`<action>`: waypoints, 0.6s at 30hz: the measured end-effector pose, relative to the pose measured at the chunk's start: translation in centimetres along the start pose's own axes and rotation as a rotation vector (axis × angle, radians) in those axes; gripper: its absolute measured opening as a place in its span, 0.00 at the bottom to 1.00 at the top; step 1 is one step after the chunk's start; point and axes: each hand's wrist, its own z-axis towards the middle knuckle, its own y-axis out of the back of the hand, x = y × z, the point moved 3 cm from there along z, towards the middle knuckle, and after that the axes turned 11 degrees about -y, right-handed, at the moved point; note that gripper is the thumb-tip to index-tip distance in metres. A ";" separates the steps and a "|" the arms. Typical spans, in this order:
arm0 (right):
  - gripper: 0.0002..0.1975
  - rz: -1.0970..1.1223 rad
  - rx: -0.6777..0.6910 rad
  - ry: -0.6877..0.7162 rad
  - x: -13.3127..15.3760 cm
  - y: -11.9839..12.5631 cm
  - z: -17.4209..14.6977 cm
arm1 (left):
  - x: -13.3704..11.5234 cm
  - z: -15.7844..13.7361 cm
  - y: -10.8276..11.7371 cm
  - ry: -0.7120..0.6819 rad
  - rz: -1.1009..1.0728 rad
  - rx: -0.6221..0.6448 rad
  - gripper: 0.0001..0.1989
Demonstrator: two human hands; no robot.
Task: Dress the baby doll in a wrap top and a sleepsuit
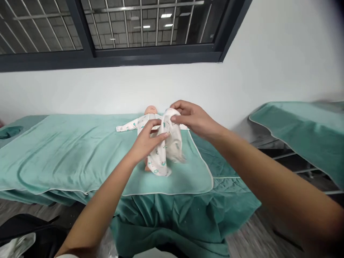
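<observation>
Between my two hands hangs a pair of white baby pants [158,161] with a small green print, its two legs dangling. My left hand [147,138] pinches the left side of the cloth between thumb and fingers. At the top edge, my right hand [189,116] grips the gathered fabric. Behind the pants a baby doll [151,109] lies on its back, dressed in a white printed top [131,125] with the sleeves spread out. One foot of the doll [147,165] shows beside the pants; most of its lower body is hidden.
A light green cloth [166,188] lies under the doll on a bed with a darker green cover [182,215]. Behind stand a white wall [113,89] and a barred window [150,57]. Another green-covered bed [303,132] is at right; a black chair [34,233] is lower left.
</observation>
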 end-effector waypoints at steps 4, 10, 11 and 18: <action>0.15 -0.059 0.136 0.058 4.6 -2.3 0.0 | -4.8 1.7 1.6 -0.040 0.081 -0.010 0.28; 0.14 -0.264 0.339 0.002 8.8 -3.3 -2.9 | -9.7 1.1 3.7 0.052 -0.011 0.085 0.16; 0.14 -0.292 0.380 -0.023 9.1 -3.3 -3.4 | -10.1 0.9 4.0 0.061 -0.054 0.098 0.16; 0.18 -0.250 0.402 -0.120 6.8 -3.2 -4.2 | -8.9 0.3 3.2 0.112 -0.320 -0.007 0.16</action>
